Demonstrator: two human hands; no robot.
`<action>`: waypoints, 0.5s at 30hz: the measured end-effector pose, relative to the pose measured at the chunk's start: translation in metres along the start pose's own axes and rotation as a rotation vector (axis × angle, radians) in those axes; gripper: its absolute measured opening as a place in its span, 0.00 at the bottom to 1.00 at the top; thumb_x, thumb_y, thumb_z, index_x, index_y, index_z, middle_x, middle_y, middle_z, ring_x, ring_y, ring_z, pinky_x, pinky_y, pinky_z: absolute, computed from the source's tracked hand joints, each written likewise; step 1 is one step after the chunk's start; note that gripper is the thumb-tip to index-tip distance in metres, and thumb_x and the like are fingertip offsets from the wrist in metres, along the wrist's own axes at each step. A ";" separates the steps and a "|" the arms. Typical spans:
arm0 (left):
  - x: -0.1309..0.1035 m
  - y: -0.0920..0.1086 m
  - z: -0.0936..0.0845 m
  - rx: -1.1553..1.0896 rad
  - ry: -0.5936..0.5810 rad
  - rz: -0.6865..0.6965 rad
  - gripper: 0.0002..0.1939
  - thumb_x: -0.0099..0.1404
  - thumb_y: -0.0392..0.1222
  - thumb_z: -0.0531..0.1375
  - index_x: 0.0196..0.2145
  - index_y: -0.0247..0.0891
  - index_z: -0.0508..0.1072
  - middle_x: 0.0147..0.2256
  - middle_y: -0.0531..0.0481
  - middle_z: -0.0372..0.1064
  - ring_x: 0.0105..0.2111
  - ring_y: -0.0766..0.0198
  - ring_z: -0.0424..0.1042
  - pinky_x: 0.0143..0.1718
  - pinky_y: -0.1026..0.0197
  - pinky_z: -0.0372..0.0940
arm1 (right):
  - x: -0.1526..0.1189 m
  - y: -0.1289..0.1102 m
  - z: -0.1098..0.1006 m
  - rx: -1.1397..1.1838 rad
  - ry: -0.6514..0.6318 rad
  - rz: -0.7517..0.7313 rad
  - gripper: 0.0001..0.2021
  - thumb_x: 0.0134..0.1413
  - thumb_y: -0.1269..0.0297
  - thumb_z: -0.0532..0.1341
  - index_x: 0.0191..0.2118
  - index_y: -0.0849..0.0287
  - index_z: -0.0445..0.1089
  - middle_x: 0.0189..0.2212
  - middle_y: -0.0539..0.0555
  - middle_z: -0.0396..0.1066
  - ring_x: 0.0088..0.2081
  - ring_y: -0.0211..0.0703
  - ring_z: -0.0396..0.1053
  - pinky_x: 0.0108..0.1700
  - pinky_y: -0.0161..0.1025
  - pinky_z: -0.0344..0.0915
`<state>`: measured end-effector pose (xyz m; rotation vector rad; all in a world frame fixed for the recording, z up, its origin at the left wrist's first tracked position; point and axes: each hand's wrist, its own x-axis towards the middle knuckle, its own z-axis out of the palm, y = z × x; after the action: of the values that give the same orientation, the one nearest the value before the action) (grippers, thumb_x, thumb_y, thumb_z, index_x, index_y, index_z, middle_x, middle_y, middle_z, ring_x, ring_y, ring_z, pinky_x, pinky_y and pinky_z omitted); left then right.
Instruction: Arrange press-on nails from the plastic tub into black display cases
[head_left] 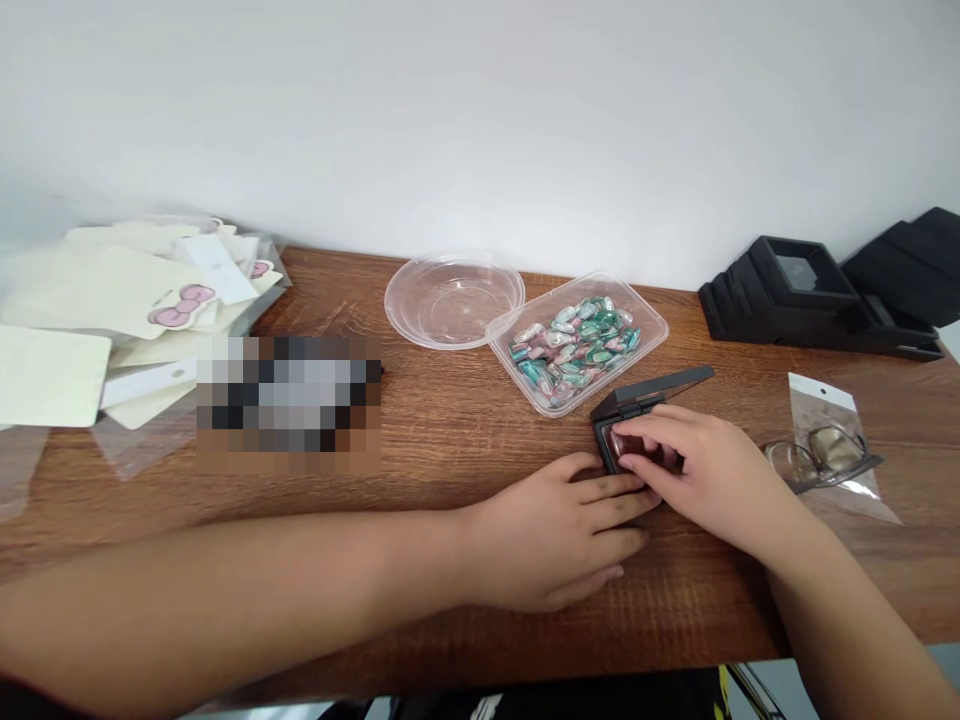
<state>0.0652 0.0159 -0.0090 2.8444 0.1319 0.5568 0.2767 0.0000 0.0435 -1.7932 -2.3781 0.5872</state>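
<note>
A small black hinged box (606,445) lies on the table with its lid (652,390) raised. My left hand (562,535) rests flat in front of it, fingers stretched out, with thumb and forefinger against the box's near edge. Over the box, my right hand (697,465) has its thumb and forefinger bent together inside it. A dark red glossy surface (617,440) shows by those fingertips; whether they grip a piece of it is hidden. Just behind the box, a clear plastic tub (529,390) holds many teal, pink and silvery nail-shaped pieces.
A round clear lid (454,300) touches the tub. Stacked black boxes (780,315) stand at the back right, with glasses (795,465) on a clear bag (874,500) nearer me. Cream cards (52,375) in clear sleeves pile up at left, beside a blurred-out dark object (300,395).
</note>
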 end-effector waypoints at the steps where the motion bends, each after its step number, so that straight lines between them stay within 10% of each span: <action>1: 0.000 0.000 0.000 -0.002 0.000 -0.004 0.15 0.74 0.45 0.52 0.51 0.39 0.72 0.59 0.49 0.68 0.58 0.58 0.67 0.56 0.52 0.56 | 0.000 0.000 0.000 0.009 0.002 0.001 0.12 0.59 0.67 0.61 0.47 0.50 0.76 0.36 0.50 0.74 0.32 0.39 0.71 0.36 0.37 0.66; 15: -0.003 0.009 0.000 0.128 -0.036 0.047 0.15 0.71 0.41 0.56 0.53 0.36 0.73 0.60 0.41 0.67 0.57 0.51 0.70 0.59 0.46 0.61 | 0.006 0.006 -0.001 0.086 0.013 0.040 0.09 0.54 0.65 0.66 0.41 0.48 0.79 0.27 0.47 0.73 0.27 0.35 0.68 0.30 0.34 0.59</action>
<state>0.0633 0.0069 -0.0079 2.9874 0.0982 0.5239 0.2811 0.0072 0.0414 -1.8061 -2.2768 0.6693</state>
